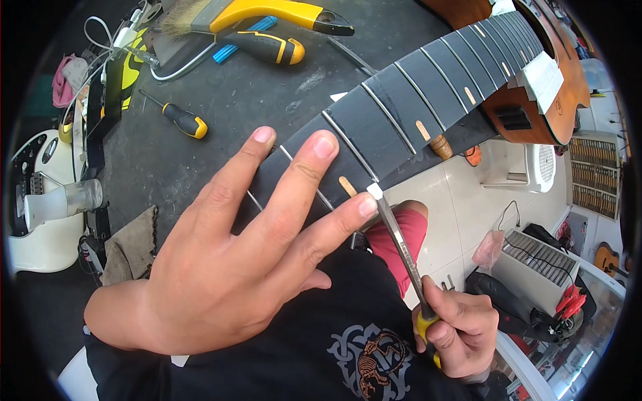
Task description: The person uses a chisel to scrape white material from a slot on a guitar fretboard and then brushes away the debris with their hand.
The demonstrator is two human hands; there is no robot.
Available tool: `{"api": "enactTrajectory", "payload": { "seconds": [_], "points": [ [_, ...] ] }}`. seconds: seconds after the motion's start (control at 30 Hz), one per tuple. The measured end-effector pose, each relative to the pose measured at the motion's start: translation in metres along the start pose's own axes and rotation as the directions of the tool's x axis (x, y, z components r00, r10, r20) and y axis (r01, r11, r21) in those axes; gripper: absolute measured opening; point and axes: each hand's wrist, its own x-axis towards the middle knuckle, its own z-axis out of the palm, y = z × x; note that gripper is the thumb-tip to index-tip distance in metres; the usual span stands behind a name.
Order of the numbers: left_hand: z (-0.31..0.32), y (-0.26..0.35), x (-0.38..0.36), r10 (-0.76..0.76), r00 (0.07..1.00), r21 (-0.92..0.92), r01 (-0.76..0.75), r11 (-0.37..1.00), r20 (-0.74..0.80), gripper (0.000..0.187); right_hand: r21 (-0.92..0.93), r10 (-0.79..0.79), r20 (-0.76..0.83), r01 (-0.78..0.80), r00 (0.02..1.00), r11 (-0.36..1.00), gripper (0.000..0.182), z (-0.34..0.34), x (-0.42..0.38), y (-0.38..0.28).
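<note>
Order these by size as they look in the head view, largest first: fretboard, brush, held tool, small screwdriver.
1. Fretboard
2. Brush and held tool, unranked: their lengths look alike, and the right hand partly covers the tool.
3. Small screwdriver

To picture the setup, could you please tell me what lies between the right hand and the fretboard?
In the head view, a yellow-handled tool reaches from the right hand to the fretboard.
</note>
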Motion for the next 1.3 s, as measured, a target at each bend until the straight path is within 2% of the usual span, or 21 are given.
{"api": "enactTrajectory", "payload": {
  "seconds": [0.53, 0.9, 1.1, 1.3],
  "points": [
    [-0.001, 0.0006, -0.0006, -0.013, 1.0, -0.015, 0.014, 1.0, 0.011, 0.07, -0.055, -0.01, 0.019, 0.011, 1.0, 0.998, 0.046, -0.0016, 0.0025, -0.0015],
    [-0.0017, -0.0005, -0.0016, -0.018, 1.0, -0.041, 0.018, 0.999, 0.019, 0.07, -0.041, -0.001, -0.024, 0.0, 1.0, 0.999, 0.047, 0.0029, 0.0032, -0.0029],
    [-0.0002, -0.0006, -0.0014, -0.01, 1.0, -0.038, 0.01, 0.999, 0.012, 0.071, -0.084, -0.008, 0.021, 0.01, 1.0, 0.996, 0.045, -0.0007, 0.0051, -0.0046],
    [-0.001, 0.0001, -0.0019, -0.021, 1.0, -0.053, 0.022, 0.998, 0.017, 0.072, -0.049, 0.006, 0.002, -0.006, 1.0, 0.999, 0.045, 0.0001, 0.0023, -0.0044]
  ]
}}
